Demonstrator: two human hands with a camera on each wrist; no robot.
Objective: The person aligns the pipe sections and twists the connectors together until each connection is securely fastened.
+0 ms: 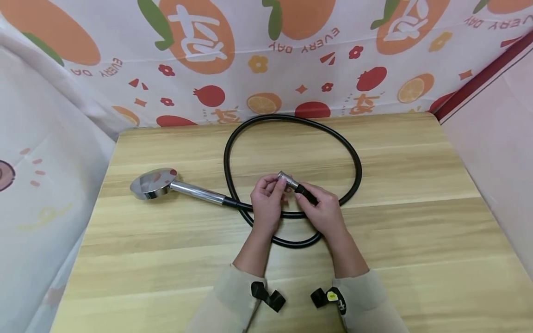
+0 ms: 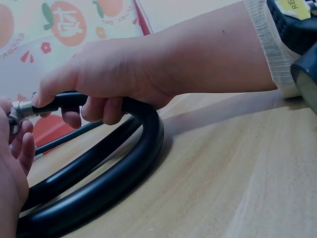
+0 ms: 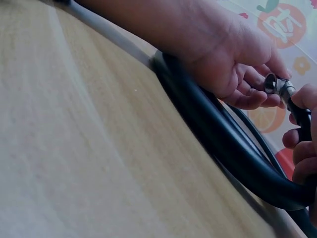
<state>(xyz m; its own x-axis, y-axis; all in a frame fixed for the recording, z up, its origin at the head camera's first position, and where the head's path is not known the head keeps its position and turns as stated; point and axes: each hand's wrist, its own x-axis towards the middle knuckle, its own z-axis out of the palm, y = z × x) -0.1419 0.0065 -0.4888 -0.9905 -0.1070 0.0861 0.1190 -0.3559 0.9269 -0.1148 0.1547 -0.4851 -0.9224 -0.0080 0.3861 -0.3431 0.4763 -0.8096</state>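
A black shower hose [image 1: 359, 171] lies in a loop on the wooden table. Its free end carries a shiny metal elbow fitting [image 3: 278, 85] with a round threaded opening. My left hand [image 1: 266, 199] pinches this fitting between thumb and fingers. Just behind the fitting, my right hand [image 1: 325, 210] grips the black end of the hose, thumb on top and fingers curled underneath. The left wrist view shows the metal fitting [image 2: 22, 109] between the two hands. To the left lies a chrome hand shower [image 1: 197, 192], joined to the other end of the hose.
The wooden table [image 1: 416, 231] extends around the hose on all sides. A white cloth with fruit prints [image 1: 258, 83] hangs behind its far edge. Pale cloth [image 1: 46, 138] hangs along the left side, and a pale panel [image 1: 495, 120] borders the right.
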